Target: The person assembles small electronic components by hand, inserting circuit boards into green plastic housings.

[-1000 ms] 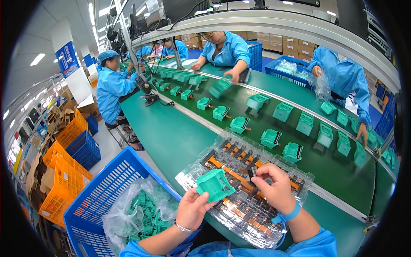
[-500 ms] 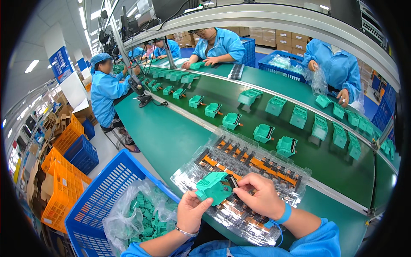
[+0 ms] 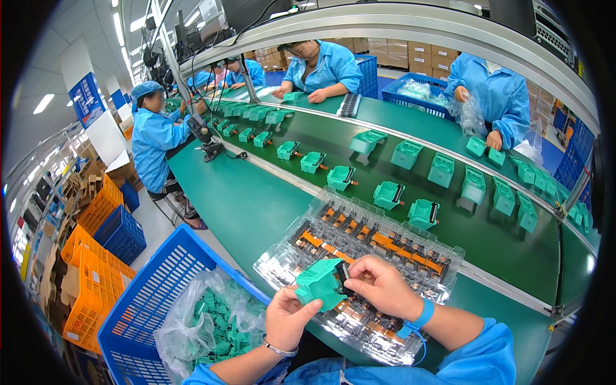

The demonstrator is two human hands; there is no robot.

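A green plastic housing (image 3: pixel 319 286) is gripped by my left hand (image 3: pixel 289 316), thumb against its near lower side. My right hand (image 3: pixel 384 286), with a blue wrist strap (image 3: pixel 424 312), pinches a black strip-shaped part (image 3: pixel 343 277) between thumb and fingers. The strip stands upright against the right side of the housing, touching it; whether it is seated inside cannot be made out. Under both hands lies a clear plastic tray (image 3: pixel 457 255) with rows of black parts that carry orange flex ribbons (image 3: pixel 398 249).
Beyond the tray, a green belt (image 3: pixel 256 163) carries rows of green housings (image 3: pixel 423 213), some with black strips. At lower left stands a blue basket (image 3: pixel 138 301) with bagged green pieces (image 3: pixel 221 321). Several co-workers (image 3: pixel 324 67) sit or stand across and along the line.
The black strip has moved from just off the housing to against its right side, and the housing has turned slightly. The co-worker's hand at far right has shifted left among green pieces.
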